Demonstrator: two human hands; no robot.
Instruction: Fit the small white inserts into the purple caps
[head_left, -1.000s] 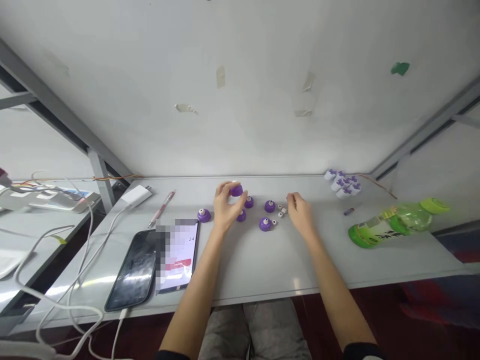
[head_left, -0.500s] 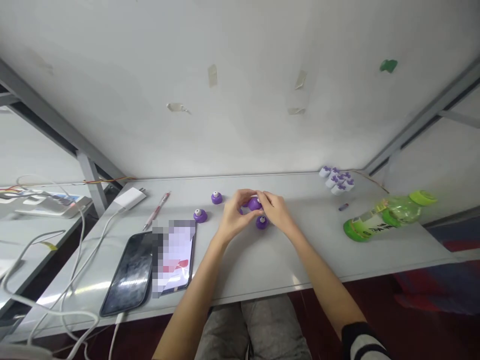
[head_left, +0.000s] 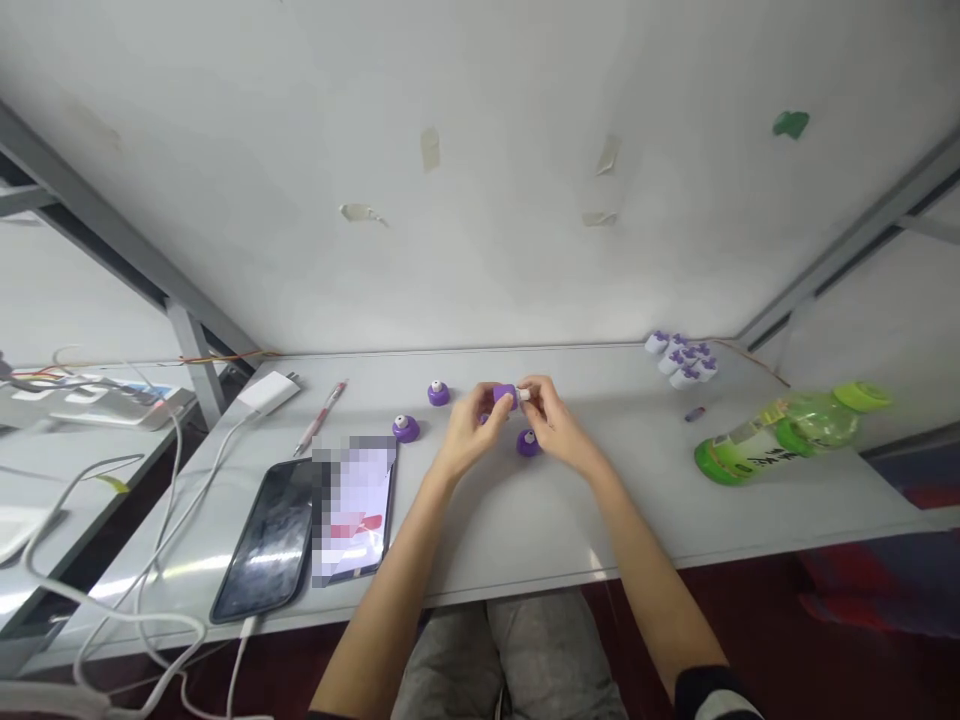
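Left hand [head_left: 471,428] clamped on a purple cap [head_left: 505,398]; right hand [head_left: 553,422] has its fingers pinched on a small white piece [head_left: 524,395] right at the cap's side. Held cap is well left of the green bottle [head_left: 793,432], over the table [head_left: 540,530]. Also left of the bottle: three white-tipped caps [head_left: 406,430], a pen [head_left: 322,415], a dark phone [head_left: 262,545], a lit phone [head_left: 360,515]. White-and-purple pieces [head_left: 684,378] cluster near the bottle, on its wall side.
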